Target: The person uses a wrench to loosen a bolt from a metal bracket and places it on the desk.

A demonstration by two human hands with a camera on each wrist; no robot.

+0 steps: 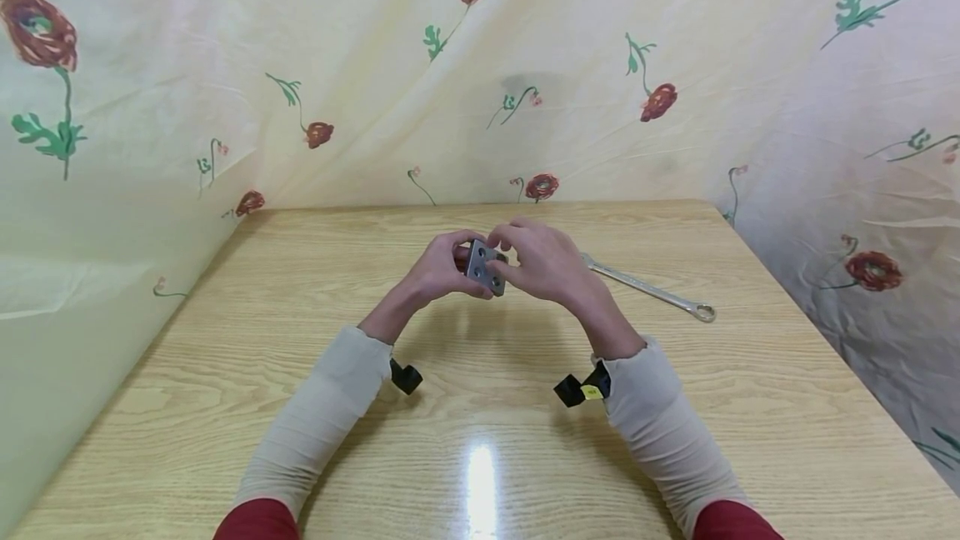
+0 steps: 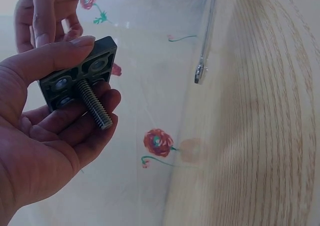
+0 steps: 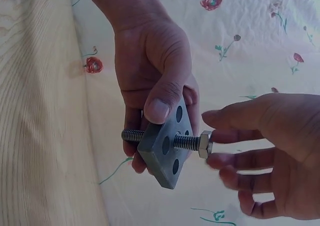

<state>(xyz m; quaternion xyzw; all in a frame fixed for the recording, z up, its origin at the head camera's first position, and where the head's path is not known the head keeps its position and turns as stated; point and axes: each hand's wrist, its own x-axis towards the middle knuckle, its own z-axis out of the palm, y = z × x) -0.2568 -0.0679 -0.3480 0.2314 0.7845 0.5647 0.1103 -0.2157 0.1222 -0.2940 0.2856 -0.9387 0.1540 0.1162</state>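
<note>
My left hand grips a grey square plate by its edges, thumb on one side and fingers on the other. Several round holes show in the plate, and its ribbed underside faces the left wrist camera. A threaded hex bolt runs through the middle, its bare shank sticking out between the left fingers. On the other side, the hex head stands off the plate. My right hand has its fingertips right at that head, fingers loosely bent and thumb held apart.
A combination wrench lies on the wooden table, to the right of my right hand. Floral cloth hangs behind the table and along both sides. Black wrist cameras sit under my forearms.
</note>
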